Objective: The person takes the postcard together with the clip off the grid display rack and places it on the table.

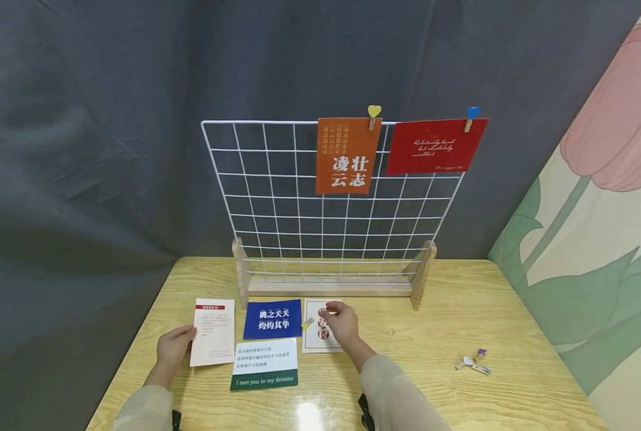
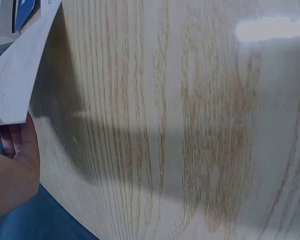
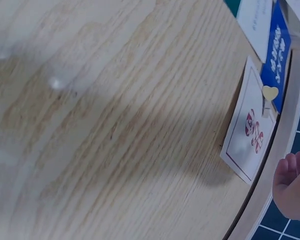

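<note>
My left hand (image 1: 174, 346) pinches the left edge of a white card (image 1: 215, 335) with a red strip near its top. In the left wrist view that card (image 2: 20, 70) is tilted, with the thumb on its face and the fingers underneath. My right hand (image 1: 343, 323) is over a white card with red round characters (image 1: 314, 342), its fingers loosely bent and holding nothing. Left of those fingers, a clothespin with a yellow heart (image 1: 307, 324) lies where this card meets a blue card (image 1: 272, 319). The right wrist view shows the heart clothespin (image 3: 270, 94) apart from the hand.
A white wire grid (image 1: 283, 197) stands in wooden feet at the back. Clothespins hold an orange card (image 1: 347, 173) and a red card (image 1: 434, 146) on its top. A white-and-green card (image 1: 264, 365) lies below the blue one. Several small clothespins (image 1: 474, 362) lie at right.
</note>
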### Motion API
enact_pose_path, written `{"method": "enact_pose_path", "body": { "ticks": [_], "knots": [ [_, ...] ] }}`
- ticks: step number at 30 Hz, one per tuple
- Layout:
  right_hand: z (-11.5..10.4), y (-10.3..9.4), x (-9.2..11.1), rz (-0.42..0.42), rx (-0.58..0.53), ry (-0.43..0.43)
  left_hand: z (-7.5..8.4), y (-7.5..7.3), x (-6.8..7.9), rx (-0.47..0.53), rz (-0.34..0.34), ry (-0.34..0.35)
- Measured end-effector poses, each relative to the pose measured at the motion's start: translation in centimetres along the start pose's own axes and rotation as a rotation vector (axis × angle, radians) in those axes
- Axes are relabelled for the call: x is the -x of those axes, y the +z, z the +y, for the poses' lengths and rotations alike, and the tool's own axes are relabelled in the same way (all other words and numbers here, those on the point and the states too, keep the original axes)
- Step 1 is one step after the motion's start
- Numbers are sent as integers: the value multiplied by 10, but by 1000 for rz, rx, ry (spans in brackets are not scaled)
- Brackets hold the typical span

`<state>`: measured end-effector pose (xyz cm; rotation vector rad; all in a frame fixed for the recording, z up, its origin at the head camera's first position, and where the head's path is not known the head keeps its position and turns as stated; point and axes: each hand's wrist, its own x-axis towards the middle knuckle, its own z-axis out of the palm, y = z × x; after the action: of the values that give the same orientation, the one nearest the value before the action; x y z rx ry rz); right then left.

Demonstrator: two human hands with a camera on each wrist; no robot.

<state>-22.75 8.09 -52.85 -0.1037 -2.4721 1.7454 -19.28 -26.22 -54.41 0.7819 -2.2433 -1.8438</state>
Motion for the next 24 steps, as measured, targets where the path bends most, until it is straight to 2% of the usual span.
{"method": "enact_pose_path", "body": {
  "ticks": [4, 10, 17, 24],
  "knots": [
    [4, 4, 0, -79, 194, -71, 2, -5, 5, -62, 11, 58],
    [4, 11, 0, -183, 424, -148, 0, -8, 6, -99, 31, 42],
    [-4, 20, 0, -257, 598, -158, -3, -7, 3, -120, 46, 44],
    [-10, 27, 2, -315, 898, -292, -4, -7, 7, -159, 33, 41]
  ]
}}
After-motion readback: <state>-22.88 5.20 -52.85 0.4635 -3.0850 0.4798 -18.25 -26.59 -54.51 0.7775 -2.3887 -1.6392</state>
